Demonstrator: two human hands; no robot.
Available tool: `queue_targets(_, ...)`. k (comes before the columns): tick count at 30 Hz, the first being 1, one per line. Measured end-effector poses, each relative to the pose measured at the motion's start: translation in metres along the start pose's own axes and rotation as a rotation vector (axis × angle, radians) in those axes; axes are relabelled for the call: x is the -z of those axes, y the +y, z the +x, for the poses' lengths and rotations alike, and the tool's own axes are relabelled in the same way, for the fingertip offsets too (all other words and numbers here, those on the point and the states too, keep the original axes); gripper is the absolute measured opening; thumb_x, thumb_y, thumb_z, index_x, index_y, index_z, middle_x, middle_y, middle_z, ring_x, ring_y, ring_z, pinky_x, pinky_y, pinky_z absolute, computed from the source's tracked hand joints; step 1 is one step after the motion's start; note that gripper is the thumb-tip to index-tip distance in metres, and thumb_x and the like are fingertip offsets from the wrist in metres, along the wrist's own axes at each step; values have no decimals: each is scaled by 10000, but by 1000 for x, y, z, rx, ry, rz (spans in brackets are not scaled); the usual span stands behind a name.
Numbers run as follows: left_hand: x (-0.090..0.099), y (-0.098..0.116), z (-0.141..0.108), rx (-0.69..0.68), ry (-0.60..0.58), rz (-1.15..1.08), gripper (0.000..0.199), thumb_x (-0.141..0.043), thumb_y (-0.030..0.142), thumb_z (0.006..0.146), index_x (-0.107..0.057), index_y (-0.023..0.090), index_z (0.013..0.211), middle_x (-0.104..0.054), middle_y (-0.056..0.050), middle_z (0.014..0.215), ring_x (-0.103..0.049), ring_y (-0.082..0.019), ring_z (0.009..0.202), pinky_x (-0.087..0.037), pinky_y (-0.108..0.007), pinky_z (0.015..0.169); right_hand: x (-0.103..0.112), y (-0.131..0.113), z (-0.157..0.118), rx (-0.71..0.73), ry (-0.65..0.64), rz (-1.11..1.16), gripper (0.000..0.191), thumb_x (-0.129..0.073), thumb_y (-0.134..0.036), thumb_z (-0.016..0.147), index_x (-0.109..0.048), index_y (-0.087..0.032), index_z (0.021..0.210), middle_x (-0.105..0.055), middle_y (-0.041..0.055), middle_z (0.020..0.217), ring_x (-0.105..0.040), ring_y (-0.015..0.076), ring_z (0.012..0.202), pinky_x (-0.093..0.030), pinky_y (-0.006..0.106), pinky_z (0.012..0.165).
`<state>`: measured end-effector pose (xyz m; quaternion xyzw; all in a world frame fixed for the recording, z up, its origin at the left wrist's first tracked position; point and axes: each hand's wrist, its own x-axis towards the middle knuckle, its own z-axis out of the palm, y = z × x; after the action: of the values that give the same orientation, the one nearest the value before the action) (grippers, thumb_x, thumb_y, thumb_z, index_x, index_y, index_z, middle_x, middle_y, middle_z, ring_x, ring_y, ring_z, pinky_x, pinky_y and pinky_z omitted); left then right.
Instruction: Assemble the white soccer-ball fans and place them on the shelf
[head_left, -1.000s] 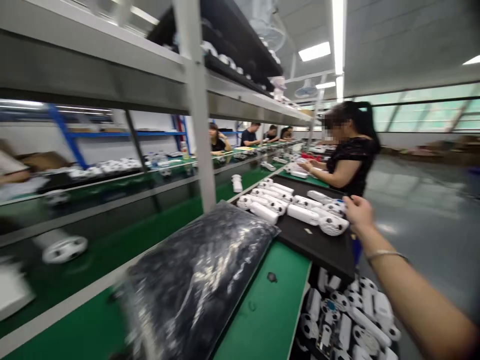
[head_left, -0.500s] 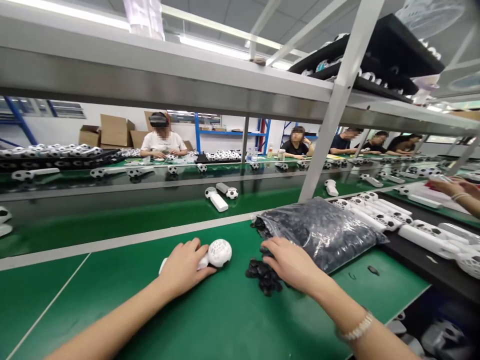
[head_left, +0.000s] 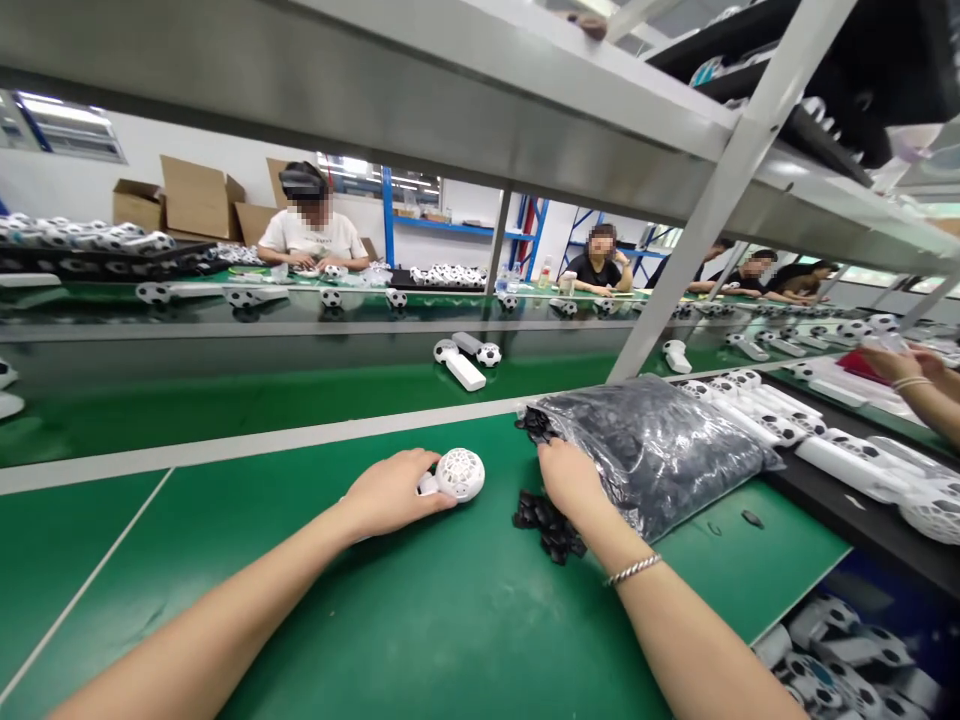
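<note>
My left hand (head_left: 394, 490) is closed round the handle of a white handheld fan (head_left: 460, 475), whose round, vented head faces up. The fan's handle is mostly under my palm. My right hand (head_left: 571, 478) is at the mouth of a clear plastic bag (head_left: 660, 450) filled with small black parts. Its fingers are curled in, and their tips are hidden. Beside that hand, a loose heap of black parts (head_left: 551, 525) lies on the green work surface (head_left: 450, 620).
A black tray (head_left: 847, 495) of white, football-patterned fans stands to the right. Beyond a pale strip, more fans (head_left: 463, 368) lie on a green belt. A slanted metal post (head_left: 675, 260) rises behind the bag. Co-workers sit across the line; another person's hands (head_left: 911, 370) are at right.
My right hand has moved from above the loose black heap to the bag's mouth, its fingers curling. The fan in my left hand has turned, its vented face now showing. The view has shifted.
</note>
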<state>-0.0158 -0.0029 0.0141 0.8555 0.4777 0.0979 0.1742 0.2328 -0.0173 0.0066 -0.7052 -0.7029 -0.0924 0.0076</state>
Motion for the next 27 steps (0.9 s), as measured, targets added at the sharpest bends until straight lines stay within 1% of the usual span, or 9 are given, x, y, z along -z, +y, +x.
queue_targets(3, -2, 1, 0, -10, 5, 37, 545, -466, 610, 699, -506, 253, 1109, -564, -36, 1115, -524, -251, 990, -419, -327, 765, -1, 6, 1, 22, 15, 69, 186, -460, -110, 800, -596, -122, 927, -613, 145, 929, -595, 252, 855, -449, 314, 674)
queue_targets(7, -2, 4, 1, 3, 21, 64, 525, -491, 606, 686, -520, 260, 1080, -586, -27, 1060, -538, -250, 956, -427, -339, 750, 0, 7, 1, 104, 55, 225, 262, -397, -205, 864, -500, -226, 1104, -629, 43, 928, -601, 165, 833, -445, 262, 714)
queue_targets(12, -2, 9, -1, 24, 100, 56, 566, -526, 579, 675, -461, 284, 1153, -559, -8, 1127, -559, -231, 945, -442, -325, 737, -3, -4, -3, 254, 66, 893, 184, -449, -267, 841, -554, -195, 975, -622, 12, 788, -601, 123, 695, -478, 236, 655)
queue_targets(14, -3, 12, -3, 17, 116, 66, 545, -511, 540, 707, -426, 297, 1187, -560, -5, 1130, -562, -229, 946, -442, -327, 746, -3, -9, -6, 307, 28, 1010, 202, -499, -260, 817, -562, -198, 999, -621, 16, 817, -596, 123, 688, -488, 239, 641)
queue_targets(16, -5, 15, -4, 12, 122, 83, 525, -500, 507, 727, -407, 301, 1201, -583, -6, 1096, -566, -232, 939, -444, -328, 740, -2, -15, -9, 381, 33, 1011, 181, -516, -241, 814, -592, -213, 976, -624, 14, 828, -592, 126, 720, -486, 251, 683)
queue_targets(19, -7, 17, -4, 3, 118, 119, 524, -487, 498, 740, -387, 305, 1217, -615, -13, 1016, -574, -242, 900, -446, -332, 700, 2, -21, -15, 469, 157, 930, 127, -535, -224, 812, -644, -222, 878, -613, 26, 874, -575, 139, 823, -457, 275, 776)
queue_targets(21, -9, 16, -5, 7, 112, 126, 539, -480, 502, 744, -374, 303, 1233, -617, -19, 1006, -572, -247, 895, -446, -334, 696, 4, -25, -19, 490, 225, 919, 108, -554, -219, 805, -653, -222, 848, -611, 26, 856, -571, 138, 823, -454, 271, 772)
queue_targets(24, -12, 13, -5, -5, 113, 81, 594, -479, 496, 749, -322, 290, 1284, -553, -28, 1149, -535, -242, 1002, -440, -329, 769, 4, -30, -22, 490, 250, 965, 82, -580, -219, 792, -640, -217, 847, -632, 10, 793, -580, 127, 764, -467, 253, 722)
queue_targets(27, -14, 10, -4, -36, 102, 33, 637, -472, 476, 764, -247, 298, 1333, -493, -21, 1236, -497, -230, 1076, -424, -318, 830, 1, -35, -24, 544, 239, 976, 86, -575, -192, 795, -628, -209, 861, -643, 14, 821, -581, 128, 791, -463, 261, 751)
